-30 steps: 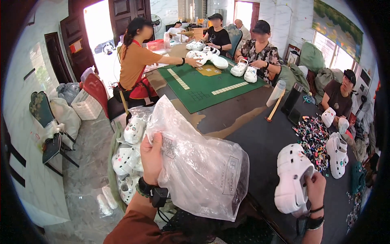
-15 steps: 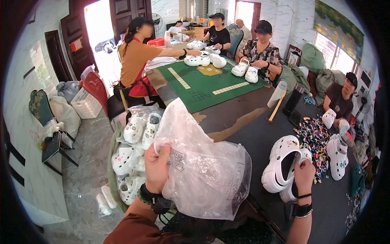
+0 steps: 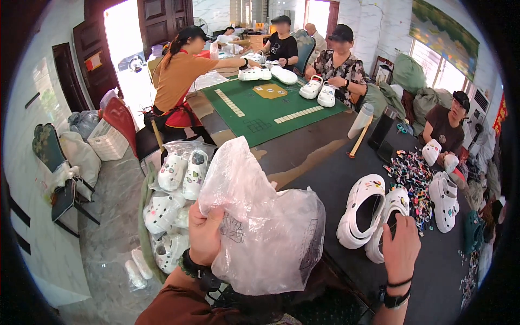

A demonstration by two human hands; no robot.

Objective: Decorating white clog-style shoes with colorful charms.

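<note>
My left hand [image 3: 205, 235] grips a crumpled clear plastic bag [image 3: 265, 227] and holds it up in front of my chest. My right hand [image 3: 400, 246] holds a pair of white clog shoes [image 3: 371, 214] with small charms on them. The clogs sit low over the dark table [image 3: 444, 276], tilted with their openings toward me. Bag and clogs are a short way apart.
A pile of bagged white clogs [image 3: 173, 206] lies left of me on the floor. Colourful charms [image 3: 411, 173] are scattered on the dark table beside another white pair [image 3: 444, 195]. Several people sit around a green-topped table [image 3: 265, 108] with more clogs. Chairs and sacks stand at the left.
My right hand has brought the clog pair from high at the right down and leftward, toward the bag. The bag in my left hand has risen slightly.
</note>
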